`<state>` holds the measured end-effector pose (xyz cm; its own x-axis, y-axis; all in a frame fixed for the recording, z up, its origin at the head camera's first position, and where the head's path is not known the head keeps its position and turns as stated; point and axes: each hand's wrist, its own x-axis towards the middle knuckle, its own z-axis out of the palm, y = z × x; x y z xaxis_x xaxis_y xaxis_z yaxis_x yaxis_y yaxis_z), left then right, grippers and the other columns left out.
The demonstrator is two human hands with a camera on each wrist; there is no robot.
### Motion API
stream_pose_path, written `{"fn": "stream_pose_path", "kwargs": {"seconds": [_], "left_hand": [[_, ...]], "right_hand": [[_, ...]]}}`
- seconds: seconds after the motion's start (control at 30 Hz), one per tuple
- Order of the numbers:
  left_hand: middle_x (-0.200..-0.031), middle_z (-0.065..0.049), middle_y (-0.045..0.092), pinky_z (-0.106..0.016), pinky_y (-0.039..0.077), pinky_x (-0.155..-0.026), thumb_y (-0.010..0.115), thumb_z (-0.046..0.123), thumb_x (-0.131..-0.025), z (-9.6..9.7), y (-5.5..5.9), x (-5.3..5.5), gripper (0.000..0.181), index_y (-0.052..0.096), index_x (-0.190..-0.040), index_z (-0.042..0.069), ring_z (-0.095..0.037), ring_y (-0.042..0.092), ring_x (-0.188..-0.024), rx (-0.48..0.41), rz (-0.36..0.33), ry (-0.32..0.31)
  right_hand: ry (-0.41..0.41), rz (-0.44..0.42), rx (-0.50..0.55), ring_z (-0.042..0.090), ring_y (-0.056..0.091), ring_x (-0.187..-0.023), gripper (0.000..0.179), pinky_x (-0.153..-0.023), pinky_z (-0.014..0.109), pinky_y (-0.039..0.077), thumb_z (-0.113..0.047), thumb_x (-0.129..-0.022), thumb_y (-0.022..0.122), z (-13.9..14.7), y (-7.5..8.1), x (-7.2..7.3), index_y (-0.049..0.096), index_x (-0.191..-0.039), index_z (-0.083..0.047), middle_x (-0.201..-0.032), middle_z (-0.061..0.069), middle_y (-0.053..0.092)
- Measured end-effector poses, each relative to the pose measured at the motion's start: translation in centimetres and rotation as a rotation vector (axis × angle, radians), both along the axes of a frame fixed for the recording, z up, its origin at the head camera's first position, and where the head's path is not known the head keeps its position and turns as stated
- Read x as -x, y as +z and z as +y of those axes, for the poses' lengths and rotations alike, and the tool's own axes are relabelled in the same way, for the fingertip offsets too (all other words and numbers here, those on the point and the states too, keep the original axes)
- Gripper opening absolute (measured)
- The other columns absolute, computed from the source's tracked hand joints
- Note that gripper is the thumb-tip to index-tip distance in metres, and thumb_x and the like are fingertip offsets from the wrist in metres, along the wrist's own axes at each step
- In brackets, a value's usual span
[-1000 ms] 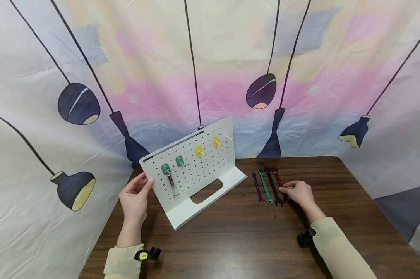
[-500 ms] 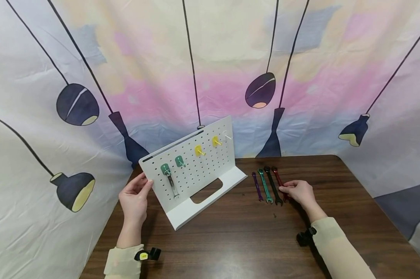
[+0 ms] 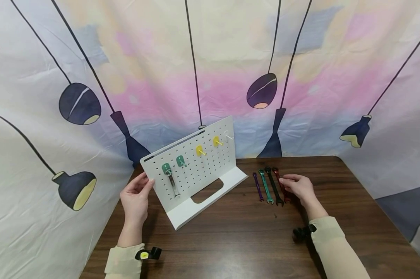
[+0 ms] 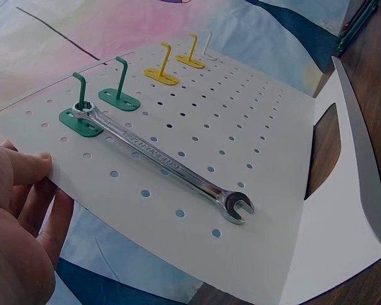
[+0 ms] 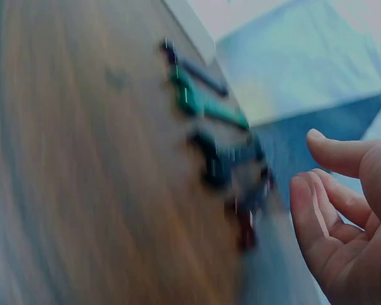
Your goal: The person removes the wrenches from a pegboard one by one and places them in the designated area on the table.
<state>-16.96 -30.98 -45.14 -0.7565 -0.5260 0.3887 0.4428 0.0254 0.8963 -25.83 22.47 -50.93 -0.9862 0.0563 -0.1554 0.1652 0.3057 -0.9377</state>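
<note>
My left hand point(image 3: 134, 199) pinches the left edge of a white pegboard point(image 3: 210, 164) between thumb and fingers. A chrome combination wrench point(image 4: 162, 155) hangs by its ring end from the leftmost green hook point(image 4: 82, 121) on the board. My right hand point(image 3: 299, 190) is over the red wrench point(image 3: 283, 190), thumb and fingers apart with a gap between them in the right wrist view. To its left lie a black wrench point(image 3: 274, 186), a teal wrench point(image 3: 266, 186) and a smaller purple wrench point(image 3: 257, 186), side by side on the table. The right wrist view is blurred.
A second green hook point(image 3: 181, 161), two yellow hooks, one being the yellow hook point(image 3: 200, 150), and a white hook point(image 3: 228, 135) hold nothing. The brown wooden table point(image 3: 230, 244) ends at a printed curtain point(image 3: 223, 77) behind it.
My right hand has let go of the red wrench and risen slightly, its fingers spreading apart. The left hand and the pegboard have stayed in place.
</note>
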Motion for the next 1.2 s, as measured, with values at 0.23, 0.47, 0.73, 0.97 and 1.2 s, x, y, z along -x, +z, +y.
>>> {"fn": "stream_pose_path", "kwargs": {"seconds": [0.23, 0.47, 0.73, 0.97, 1.2], "left_hand": [[-0.09, 0.004, 0.076, -0.018, 0.059, -0.077, 0.081, -0.011, -0.09, -0.2, 0.0, 0.0, 0.035, 0.074, -0.125, -0.009, -0.012, 0.068, -0.083, -0.004, -0.006, -0.002], [-0.09, 0.004, 0.076, -0.017, 0.059, -0.076, 0.08, -0.01, -0.091, -0.1, 0.1, -0.1, 0.034, 0.075, -0.124, -0.008, -0.012, 0.067, -0.084, 0.003, -0.024, 0.006], [-0.09, 0.005, 0.076, -0.018, 0.059, -0.077, 0.08, -0.01, -0.091, 0.0, -0.1, 0.0, 0.034, 0.075, -0.124, -0.007, -0.012, 0.067, -0.085, 0.005, -0.025, 0.004], [-0.09, 0.004, 0.076, -0.018, 0.059, -0.079, 0.08, -0.009, -0.091, -0.1, 0.0, 0.0, 0.034, 0.075, -0.124, -0.007, -0.012, 0.068, -0.085, 0.001, -0.029, 0.003], [-0.091, 0.004, 0.076, -0.018, 0.059, -0.079, 0.08, -0.009, -0.091, 0.0, 0.1, -0.1, 0.034, 0.075, -0.125, -0.007, -0.012, 0.068, -0.086, 0.012, -0.038, 0.008]], "right_hand": [[0.024, 0.06, 0.099, 0.037, 0.068, -0.122, 0.056, -0.098, 0.04, 0.059, -0.03, -0.103, 0.076, -5.2, 0.9, 1.0, 0.061, -0.146, 0.002, -0.139, 0.022, 0.066], [0.121, 0.128, 0.25, 0.031, 0.074, -0.105, 0.047, -0.085, 0.031, 0.062, -0.02, -0.098, 0.081, -12.7, 0.4, 1.4, 0.068, -0.135, 0.007, -0.115, 0.013, 0.077], [0.319, 0.13, 0.351, 0.019, 0.074, -0.097, 0.042, -0.09, 0.038, 0.062, -0.013, -0.097, 0.08, -20.6, -0.8, 0.5, 0.069, -0.131, 0.01, -0.109, 0.008, 0.078], [0.433, 0.159, 0.401, 0.024, 0.074, -0.104, 0.038, -0.094, 0.043, 0.061, -0.009, -0.098, 0.079, -25.7, -0.5, -0.3, 0.071, -0.129, 0.009, -0.115, 0.013, 0.077], [0.476, 0.228, 0.355, 0.017, 0.072, -0.109, 0.029, -0.094, 0.034, 0.06, -0.013, -0.097, 0.081, -29.5, 0.3, -0.9, 0.077, -0.124, -0.002, -0.122, 0.007, 0.075]]}}
